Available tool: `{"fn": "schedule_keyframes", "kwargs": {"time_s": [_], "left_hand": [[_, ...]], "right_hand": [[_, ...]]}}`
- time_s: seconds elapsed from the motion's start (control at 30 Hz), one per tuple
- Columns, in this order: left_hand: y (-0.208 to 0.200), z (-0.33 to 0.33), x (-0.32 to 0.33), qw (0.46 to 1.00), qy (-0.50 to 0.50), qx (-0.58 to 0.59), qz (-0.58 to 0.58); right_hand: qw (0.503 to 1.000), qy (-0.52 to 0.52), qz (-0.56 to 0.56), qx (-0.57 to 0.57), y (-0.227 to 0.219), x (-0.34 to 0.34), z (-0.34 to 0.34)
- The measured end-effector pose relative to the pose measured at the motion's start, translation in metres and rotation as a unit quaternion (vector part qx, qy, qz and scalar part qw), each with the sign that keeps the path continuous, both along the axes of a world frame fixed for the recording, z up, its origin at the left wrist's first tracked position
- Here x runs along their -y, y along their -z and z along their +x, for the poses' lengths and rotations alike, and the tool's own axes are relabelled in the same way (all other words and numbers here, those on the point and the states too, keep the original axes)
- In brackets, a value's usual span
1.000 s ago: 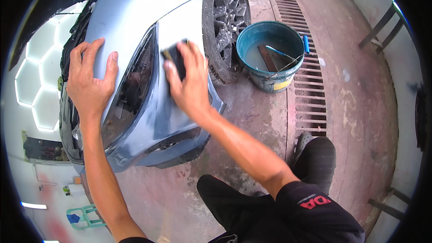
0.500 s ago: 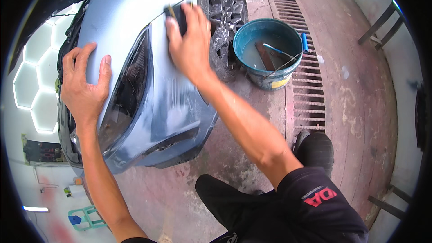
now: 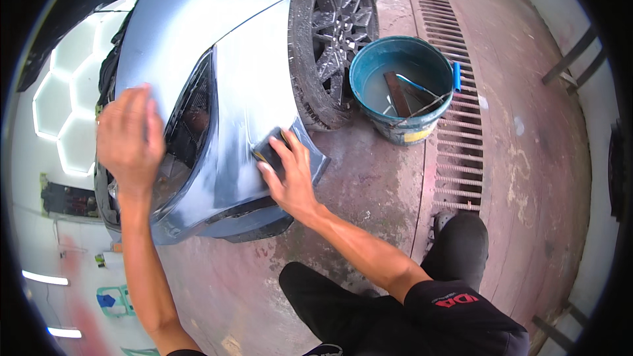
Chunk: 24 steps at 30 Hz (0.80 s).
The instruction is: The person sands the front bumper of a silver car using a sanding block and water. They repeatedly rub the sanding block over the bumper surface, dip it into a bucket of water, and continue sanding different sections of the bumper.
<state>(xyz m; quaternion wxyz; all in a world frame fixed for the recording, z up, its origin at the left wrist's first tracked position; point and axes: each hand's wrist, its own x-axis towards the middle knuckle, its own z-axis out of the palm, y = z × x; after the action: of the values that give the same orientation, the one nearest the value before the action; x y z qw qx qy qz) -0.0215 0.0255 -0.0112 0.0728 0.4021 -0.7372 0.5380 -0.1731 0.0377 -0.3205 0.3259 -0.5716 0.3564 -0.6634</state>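
Observation:
My right hand (image 3: 290,175) grips a dark sanding block (image 3: 269,150) with a yellowish strip and presses it flat on the lower corner of the car's bumper (image 3: 247,86). Pale, cloudy streaks mark the blue-grey paint around it. My left hand (image 3: 132,142) is at the inner edge of the headlight (image 3: 191,118), holding nothing. Its fingers are extended but slightly blurred, and I cannot tell whether it touches the bodywork. Above the bumper the lighter fender (image 3: 191,20) meets it along a thin dark seam.
A teal bucket (image 3: 389,125) of cloudy water stands beside the front wheel (image 3: 339,33), with a brown strip and a blue-handled tool inside. A floor drain grate (image 3: 455,158) runs past it. Farther left are a green stool (image 3: 117,302) and hexagonal lights (image 3: 53,105).
My right hand has slid the sanding block from the seam near the wheel arch down to the bumper's lower corner. My left hand's spread fingers have come closer together, and the hand has moved slightly.

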Motion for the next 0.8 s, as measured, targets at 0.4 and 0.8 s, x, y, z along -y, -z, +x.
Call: {"fn": "schedule_keyframes", "kwargs": {"time_s": [0.4,0.8], "left_hand": [[0.127,-0.098,0.113,0.989,-0.115,-0.04,0.085],[0.276,-0.133,0.011,0.905,-0.2,-0.168,0.337]], "right_hand": [[0.922,-0.027,0.202,0.33,0.022,0.064,-0.09],[0.902,-0.094,0.304,0.292,0.051,0.114,-0.147]]}}
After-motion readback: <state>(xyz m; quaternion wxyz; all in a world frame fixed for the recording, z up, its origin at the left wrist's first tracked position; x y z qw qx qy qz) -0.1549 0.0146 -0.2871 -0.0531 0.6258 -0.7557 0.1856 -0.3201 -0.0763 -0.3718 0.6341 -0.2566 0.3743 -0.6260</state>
